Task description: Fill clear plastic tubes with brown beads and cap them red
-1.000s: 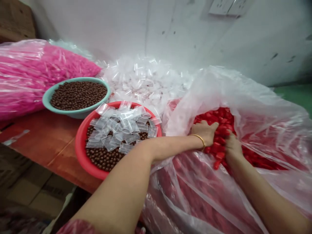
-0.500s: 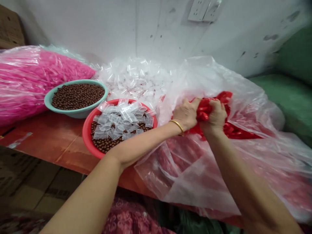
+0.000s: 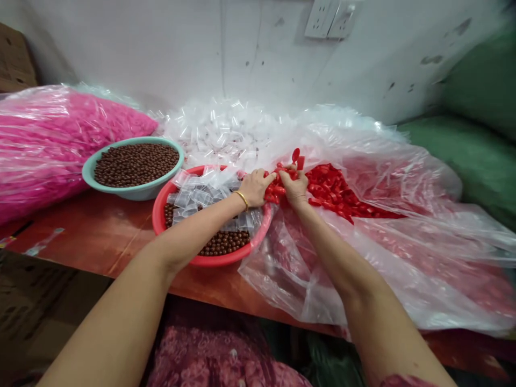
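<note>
My left hand (image 3: 253, 188) and my right hand (image 3: 295, 187) are cupped together around a heap of small red plastic pieces (image 3: 280, 180), lifted at the mouth of a big clear plastic bag (image 3: 403, 252) full of the same red pieces (image 3: 342, 193). The hands hover over the right rim of a red bowl (image 3: 161, 207). That bowl holds brown balls (image 3: 221, 244) with several small clear bags (image 3: 193, 193) lying on top. A gold bangle circles my left wrist.
A teal bowl (image 3: 91, 173) of brown balls sits at the left on the reddish-brown table (image 3: 80, 236). Behind it lies a big bag of pink pieces (image 3: 48, 140). A pile of small clear bags (image 3: 217, 129) rests against the white wall. Green sacks (image 3: 475, 129) stand at the right.
Both hands scooped up red pieces inside the large bag, lifted them, and carried them left toward the red bowl.
</note>
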`<state>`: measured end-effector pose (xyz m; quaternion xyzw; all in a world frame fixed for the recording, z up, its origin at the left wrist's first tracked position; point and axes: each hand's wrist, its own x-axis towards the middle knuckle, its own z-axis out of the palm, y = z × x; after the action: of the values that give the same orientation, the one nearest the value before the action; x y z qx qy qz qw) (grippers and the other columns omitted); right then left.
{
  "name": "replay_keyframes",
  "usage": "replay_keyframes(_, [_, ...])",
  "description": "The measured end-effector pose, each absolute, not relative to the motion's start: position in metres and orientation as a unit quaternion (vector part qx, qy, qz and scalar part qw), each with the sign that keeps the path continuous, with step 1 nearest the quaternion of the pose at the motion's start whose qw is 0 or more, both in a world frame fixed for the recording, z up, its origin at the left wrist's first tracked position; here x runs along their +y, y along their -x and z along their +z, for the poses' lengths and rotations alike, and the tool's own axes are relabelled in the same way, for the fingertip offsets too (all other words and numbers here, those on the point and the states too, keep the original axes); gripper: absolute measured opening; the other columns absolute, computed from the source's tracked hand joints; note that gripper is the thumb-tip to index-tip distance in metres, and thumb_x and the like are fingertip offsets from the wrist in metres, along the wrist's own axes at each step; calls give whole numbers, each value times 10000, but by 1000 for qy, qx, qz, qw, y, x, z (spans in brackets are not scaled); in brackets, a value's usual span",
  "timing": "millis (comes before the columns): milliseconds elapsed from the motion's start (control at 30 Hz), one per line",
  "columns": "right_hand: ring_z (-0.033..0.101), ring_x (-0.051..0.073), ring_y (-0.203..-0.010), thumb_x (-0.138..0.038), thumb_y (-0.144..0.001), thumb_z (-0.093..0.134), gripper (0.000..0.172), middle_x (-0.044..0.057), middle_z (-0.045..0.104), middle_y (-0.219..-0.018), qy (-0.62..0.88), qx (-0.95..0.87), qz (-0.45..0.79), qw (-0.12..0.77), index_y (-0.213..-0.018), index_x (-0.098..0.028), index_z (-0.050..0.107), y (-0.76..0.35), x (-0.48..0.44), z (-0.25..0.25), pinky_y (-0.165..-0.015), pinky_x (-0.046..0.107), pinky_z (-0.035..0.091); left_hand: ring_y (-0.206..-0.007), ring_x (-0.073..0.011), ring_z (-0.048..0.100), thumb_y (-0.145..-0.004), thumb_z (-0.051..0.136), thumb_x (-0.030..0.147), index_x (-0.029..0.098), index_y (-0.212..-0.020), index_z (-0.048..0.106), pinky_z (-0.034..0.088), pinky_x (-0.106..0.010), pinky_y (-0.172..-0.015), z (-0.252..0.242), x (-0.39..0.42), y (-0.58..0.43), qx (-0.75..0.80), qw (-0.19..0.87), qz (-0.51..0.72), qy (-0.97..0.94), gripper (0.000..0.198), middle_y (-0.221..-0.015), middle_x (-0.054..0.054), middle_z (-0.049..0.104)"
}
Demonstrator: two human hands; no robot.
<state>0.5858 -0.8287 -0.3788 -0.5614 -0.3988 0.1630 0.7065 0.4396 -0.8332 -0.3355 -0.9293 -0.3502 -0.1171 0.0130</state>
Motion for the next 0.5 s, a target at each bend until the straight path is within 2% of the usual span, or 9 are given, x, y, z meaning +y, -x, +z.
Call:
replay_keyframes(67, [606,208,-813,-382,-619,635,264,37,646,-822,634,-466,104,608,-792,-182,644,-594,-837,-372,-833,382,472,-1099,-298,498,-784,543,337,135,-1356,393,417,-396,-907,-338,-833,-440,-334,18,-102,937,625,-1198,-171,497])
replay_keyframes(167, [592,287,-978,-482,-723,564,406,114,635,-1067,757,-524,21,389,-980,-190,680,-608,-851,-357,-874,453,443,-1132,-314,480,-761,546,322,120,-1319,437,396,-426,-945,-336,-832,-448,-334,4,-83,939,604,-1222,-173,514])
replay_keyframes(233, [581,316,-1014,-580,-749,525,513,134,629,-1103,790,-531,31,304,-1042,-188,679,-616,-860,-348,-878,471,435,-1203,-328,432,-731,574,325,124,-1319,437,360,-456,-996,-330,-829,-451,-310,-9,-61,949,637,-1288,-161,500])
replay_keyframes(300, [593,316,-992,-630,-757,495,575,137,649,-1055,793,-539,58,276,-1057,-175,679,-622,-867,-342,-864,457,443,-1304,-336,333,-711,594,321,166,-1360,392,300,-498,-1049,-319,-828,-447,-275,-26,-36,960,697,-1409,-129,419])
replay_keyframes(400, [598,301,-991,-582,-796,474,555,134,662,-1038,777,-554,69,290,-1100,-157,660,-627,-873,-340,-861,428,448,-1387,-311,213,-725,586,289,225,-1404,321,227,-510,-1095,-304,-839,-428,-250,-42,-35,967,731,-1513,-77,290])
replay_keyframes(500, [550,310,-1093,-512,-860,403,559,176,593,-1197,780,-546,42,304,-1210,-118,589,-624,-877,-345,-912,445,420,-1341,-320,301,-826,496,332,112,-1358,386,251,-482,-1081,-300,-873,-404,-325,-11,-84,942,586,-1435,-166,389])
